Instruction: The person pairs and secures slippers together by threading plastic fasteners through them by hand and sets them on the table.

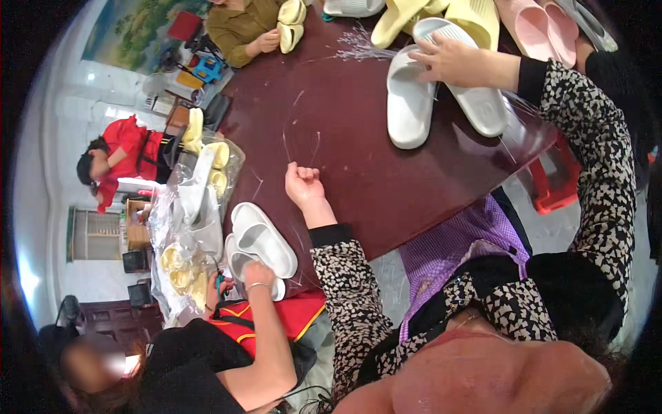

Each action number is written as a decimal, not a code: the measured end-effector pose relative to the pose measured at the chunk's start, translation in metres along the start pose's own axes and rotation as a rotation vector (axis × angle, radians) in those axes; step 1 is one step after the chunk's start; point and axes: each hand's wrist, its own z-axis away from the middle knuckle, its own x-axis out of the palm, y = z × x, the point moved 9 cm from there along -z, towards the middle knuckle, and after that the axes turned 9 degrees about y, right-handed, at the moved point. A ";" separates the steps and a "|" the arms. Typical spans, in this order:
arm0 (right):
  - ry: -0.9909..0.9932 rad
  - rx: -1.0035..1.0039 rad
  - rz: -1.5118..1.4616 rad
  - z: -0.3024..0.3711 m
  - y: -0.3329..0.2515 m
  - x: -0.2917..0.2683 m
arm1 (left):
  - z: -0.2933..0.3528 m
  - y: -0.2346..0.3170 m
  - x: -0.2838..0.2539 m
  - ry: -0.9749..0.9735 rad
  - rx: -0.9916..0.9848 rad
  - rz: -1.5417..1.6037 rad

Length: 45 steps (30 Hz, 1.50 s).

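Observation:
My right hand (452,61) reaches far across the dark red table (358,159) and grips the strap of a white slipper (483,107). Its twin, a second white slipper (407,103), lies just to its left and touches it. My left hand (303,185) rests on the table nearer to me, curled into a fist with nothing visible in it. Both my sleeves are black and cream spotted.
Yellow slippers (469,15) and pink slippers (541,27) lie at the far edge. A neighbour's hand (258,274) rests on another white pair (262,238). A clear plastic bag (196,207) of slippers lies at the left, a red stool (558,186) at the right, thin clear strands (358,45) beyond.

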 end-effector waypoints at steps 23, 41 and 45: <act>-0.348 0.481 0.339 0.006 0.181 -0.192 | -0.005 0.014 -0.015 -0.046 -0.008 -0.082; 0.923 0.565 -0.044 0.150 0.262 -0.147 | 0.012 0.011 -0.008 -0.106 -0.007 0.007; 0.834 0.664 -0.106 0.137 0.243 -0.148 | 0.004 0.013 -0.005 -0.182 0.053 0.031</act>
